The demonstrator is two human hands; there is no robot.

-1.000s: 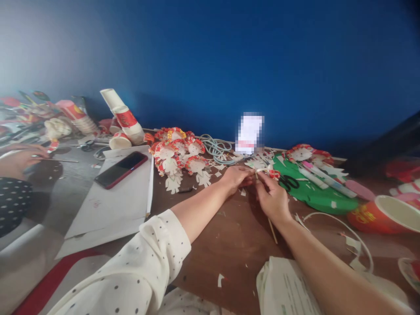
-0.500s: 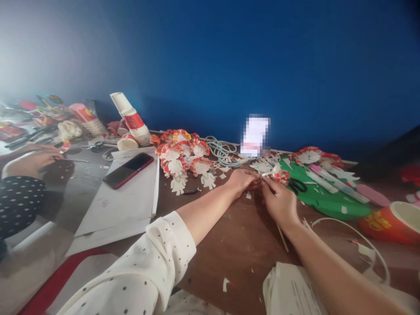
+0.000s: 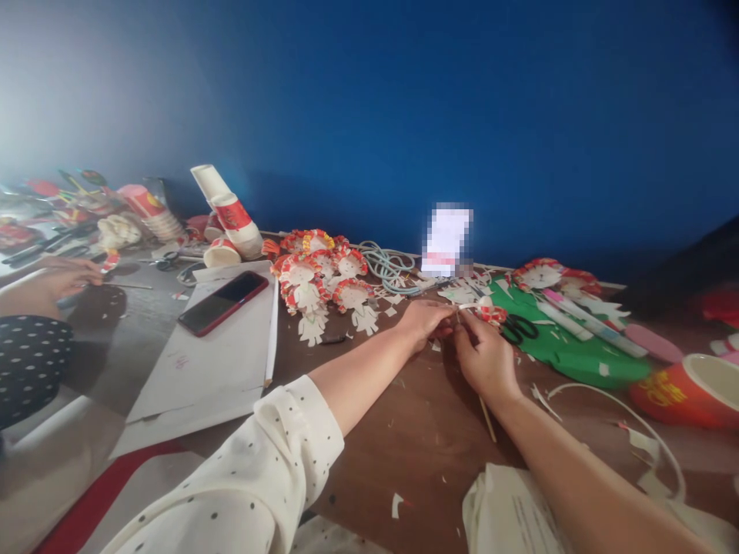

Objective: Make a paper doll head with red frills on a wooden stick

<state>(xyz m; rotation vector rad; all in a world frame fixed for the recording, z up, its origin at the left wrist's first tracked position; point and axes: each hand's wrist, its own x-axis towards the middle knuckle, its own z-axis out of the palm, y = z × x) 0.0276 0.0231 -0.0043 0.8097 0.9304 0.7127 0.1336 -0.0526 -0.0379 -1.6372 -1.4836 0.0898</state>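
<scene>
Left hand (image 3: 427, 319) and right hand (image 3: 489, 360) meet at a thin stick (image 3: 488, 420)
Watching remotely, I'd judge light, steady pinches best against twisting. The right one pinches the stick over the brown tabletop (image 3: 404, 446), its tail slanting out below the palm; the left angles in, fingertips bunched, on what I cannot tell.

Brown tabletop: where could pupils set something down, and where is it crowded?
Free tabletop lies mainly between left forearm and right forearm, beside the printed packet, with a few paper scraps. Beyond the left hand and right hand, paper figures, coiled cable and green sheet crowd it.
</scene>
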